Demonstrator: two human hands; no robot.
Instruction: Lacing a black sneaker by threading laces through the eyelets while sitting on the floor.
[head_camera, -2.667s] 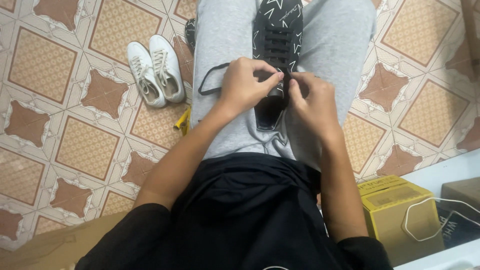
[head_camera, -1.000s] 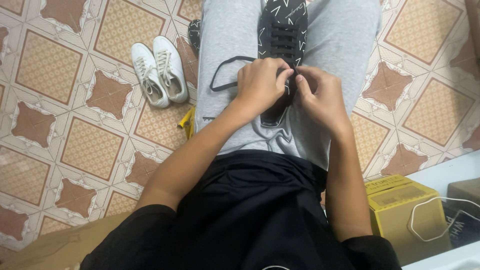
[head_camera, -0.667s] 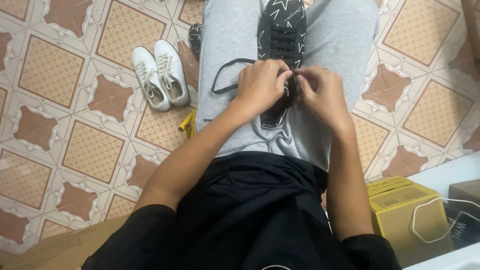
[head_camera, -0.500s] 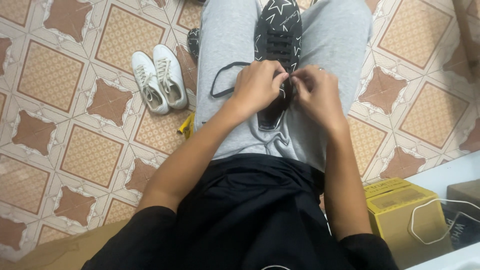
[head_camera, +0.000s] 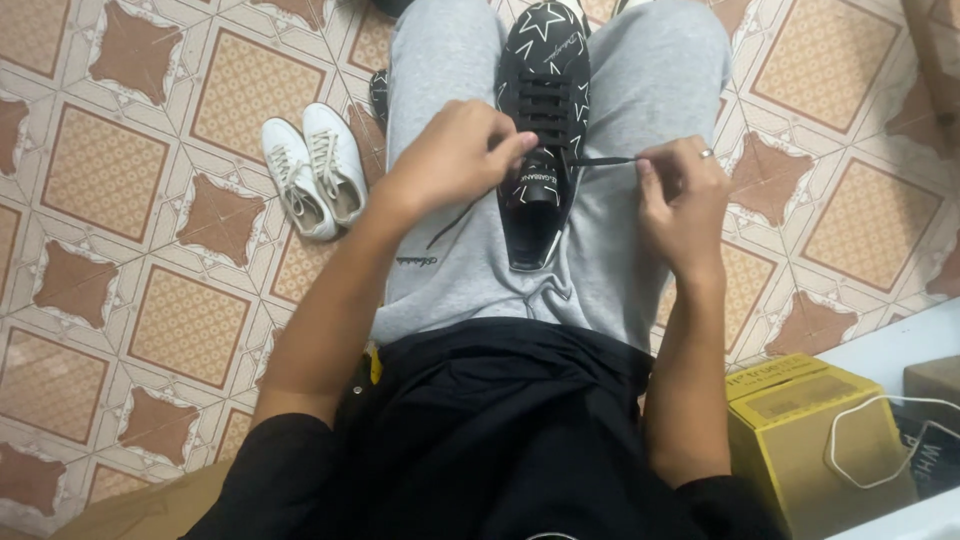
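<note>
A black star-patterned sneaker (head_camera: 543, 100) lies between the grey-trousered thighs. The left hand (head_camera: 455, 155) grips its upper edge beside the eyelets; the right hand (head_camera: 683, 195) pinches the black shoelace (head_camera: 603, 160), stretched taut sideways.

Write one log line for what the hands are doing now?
left hand: holds shoe on lap | right hand: pulls lace sideways, taut | floor: white shoes
</note>
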